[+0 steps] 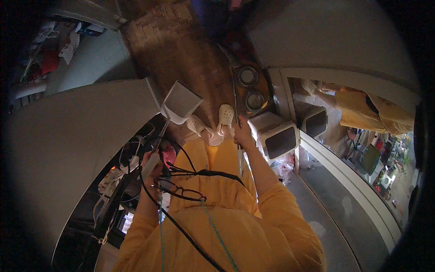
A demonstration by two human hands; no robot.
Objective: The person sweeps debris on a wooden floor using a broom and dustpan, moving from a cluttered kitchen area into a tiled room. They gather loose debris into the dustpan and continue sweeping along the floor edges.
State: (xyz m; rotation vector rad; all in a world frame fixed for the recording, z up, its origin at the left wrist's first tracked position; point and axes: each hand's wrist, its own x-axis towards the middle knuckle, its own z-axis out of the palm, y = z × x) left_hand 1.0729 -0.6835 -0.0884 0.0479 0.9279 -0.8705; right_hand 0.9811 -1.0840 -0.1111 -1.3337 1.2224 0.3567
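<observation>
My left hand [153, 167] is closed around the light grip of a long-handled dustpan [183, 102]. The pale pan hangs at the left, beyond my cream clogs [225, 117]. On the right, my right hand [243, 133] grips a long, thin handle [240, 163]. Its shaft runs away from me past two bowls; the far end is lost in shadow, so I cannot tell what tool it is. Eyeglasses [183, 193] on a green cord hang before my yellow clothing, and a black cable [183, 231] crosses it.
Two round metal-looking bowls [248, 75] sit on the wood floor [163, 57], right of the shaft. A white bin-like container [268, 129] stands by a mirrored door [319, 112]. Tangled cords [112, 183] fill a dark shelf at left. Beyond, a dark shape [217, 17] stands.
</observation>
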